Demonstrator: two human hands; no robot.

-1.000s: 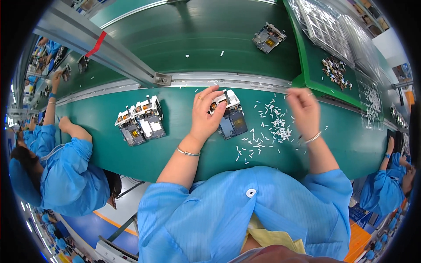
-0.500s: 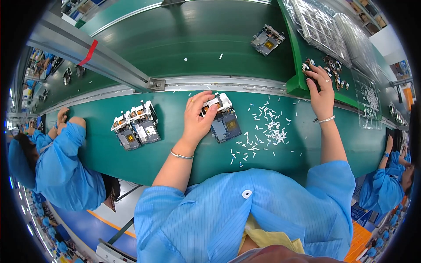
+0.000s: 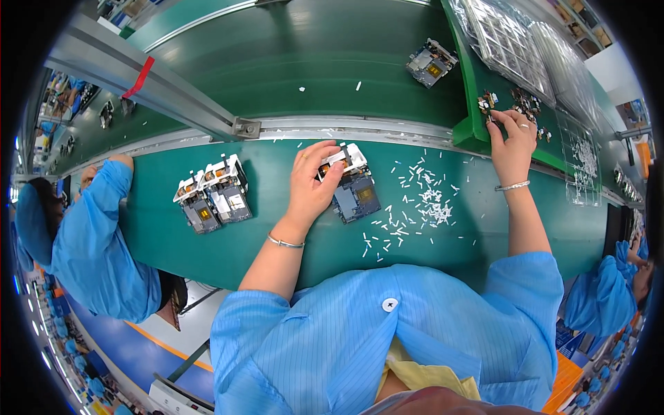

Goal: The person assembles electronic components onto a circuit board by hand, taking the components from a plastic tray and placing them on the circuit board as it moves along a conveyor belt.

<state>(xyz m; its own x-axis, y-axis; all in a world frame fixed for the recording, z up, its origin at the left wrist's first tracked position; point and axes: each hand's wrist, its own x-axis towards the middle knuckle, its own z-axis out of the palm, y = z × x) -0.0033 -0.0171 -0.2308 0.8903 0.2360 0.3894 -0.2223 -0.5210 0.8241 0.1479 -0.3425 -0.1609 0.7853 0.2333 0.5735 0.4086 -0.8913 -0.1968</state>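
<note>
My left hand (image 3: pixel 312 178) is closed around the upper left side of an electronic module (image 3: pixel 358 198) with a white plastic frame, orange coils and a dark circuit board. The module rests on the green bench. At the right, my right hand (image 3: pixel 514 135) reaches over the edge of a green tray (image 3: pixel 470 131). Its thumb and forefinger come together beside a small heap of tiny mixed parts (image 3: pixel 487 102). Whatever is between those fingertips is too small to make out. Two similar modules (image 3: pixel 213 194) stand side by side left of my left hand.
Many small white strips (image 3: pixel 433 206) lie scattered right of the held module. Beyond a metal rail (image 3: pixel 387 129), a green conveyor belt (image 3: pixel 311 62) carries another module (image 3: pixel 431 63). Clear plastic trays (image 3: pixel 508 45) are stacked at the far right. A co-worker's blue sleeve (image 3: pixel 93 214) is at the left.
My right hand has shifted slightly right and toward me, its fingers drawing together. On the conveyor, the module and white scraps have moved right. My left hand remains on its module.
</note>
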